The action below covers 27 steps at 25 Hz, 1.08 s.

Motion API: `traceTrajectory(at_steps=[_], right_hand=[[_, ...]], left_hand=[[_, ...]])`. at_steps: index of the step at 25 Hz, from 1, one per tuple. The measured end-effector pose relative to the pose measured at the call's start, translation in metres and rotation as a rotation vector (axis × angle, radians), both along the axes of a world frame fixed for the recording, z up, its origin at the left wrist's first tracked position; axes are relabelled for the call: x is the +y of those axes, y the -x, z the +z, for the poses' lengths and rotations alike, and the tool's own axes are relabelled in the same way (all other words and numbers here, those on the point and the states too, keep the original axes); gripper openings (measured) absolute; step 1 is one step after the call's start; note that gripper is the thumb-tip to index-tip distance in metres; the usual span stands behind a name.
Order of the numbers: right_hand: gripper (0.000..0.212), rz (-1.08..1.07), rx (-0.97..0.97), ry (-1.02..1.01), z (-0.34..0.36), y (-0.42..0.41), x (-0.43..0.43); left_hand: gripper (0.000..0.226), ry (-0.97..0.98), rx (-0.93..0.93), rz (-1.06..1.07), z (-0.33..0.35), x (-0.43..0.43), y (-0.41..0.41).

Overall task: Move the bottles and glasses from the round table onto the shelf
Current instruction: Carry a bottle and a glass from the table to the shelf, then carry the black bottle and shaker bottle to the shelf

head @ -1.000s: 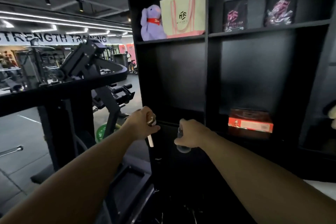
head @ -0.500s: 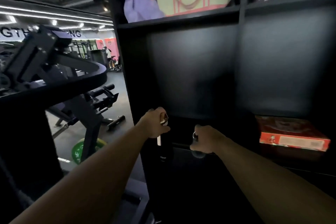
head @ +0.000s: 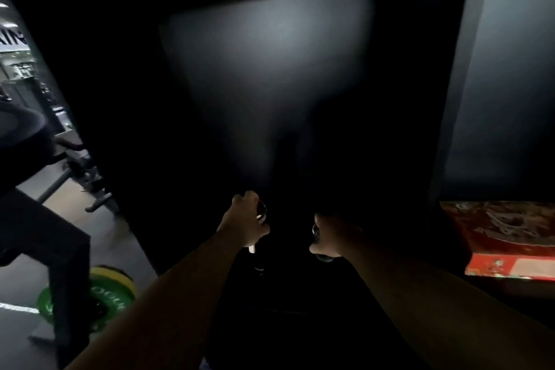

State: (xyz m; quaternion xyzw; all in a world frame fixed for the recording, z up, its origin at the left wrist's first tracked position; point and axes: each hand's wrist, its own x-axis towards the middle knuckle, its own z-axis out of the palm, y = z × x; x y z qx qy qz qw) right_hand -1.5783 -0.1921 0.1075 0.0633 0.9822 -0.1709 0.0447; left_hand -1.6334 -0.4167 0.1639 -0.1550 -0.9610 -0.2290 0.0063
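Both arms reach into a dark compartment of the black shelf. My left hand is closed around the neck of a dark bottle with a gold top and a pale label strip; its body hangs below the fist and is barely visible. My right hand is closed around a clear glass, whose rounded bottom shows under the fingers. The two hands are level and a short gap apart. The compartment floor beneath them is too dark to make out.
A red box lies in the neighbouring compartment to the right. Left of the shelf's side wall are gym machine parts and a green and yellow weight plate on the grey floor.
The view has closed in on the shelf, so the upper shelves with the plush toy and bag are out of frame. Both hands have gone deeper into the dark compartment, still holding bottle and glass.
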Motion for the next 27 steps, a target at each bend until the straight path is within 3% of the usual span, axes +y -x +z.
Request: traceTrajectory(at_steps=[10, 17, 20, 23, 27], right_hand=[[0.061, -0.005, 0.005, 0.133, -0.058, 0.093, 0.005], [0.099, -0.115, -0.006, 0.038, -0.052, 0.073, -0.008], [0.102, -0.202, 0.007, -0.105, -0.029, 0.034, -0.026], [0.088, -0.215, 0.031, -0.155, 0.007, -0.025, -0.053], [0.065, -0.219, 0.073, -0.116, 0.069, -0.115, -0.087]], left_hand=[[0.089, -0.086, -0.023, 0.035, -0.017, -0.006, 0.092], [0.12, -0.14, 0.001, -0.012, -0.011, -0.034, 0.07], [0.109, -0.098, 0.107, -0.058, 0.002, -0.062, 0.035], [0.085, -0.131, 0.233, -0.184, 0.018, -0.089, -0.013], [0.064, -0.191, 0.235, -0.326, 0.049, -0.094, -0.078]])
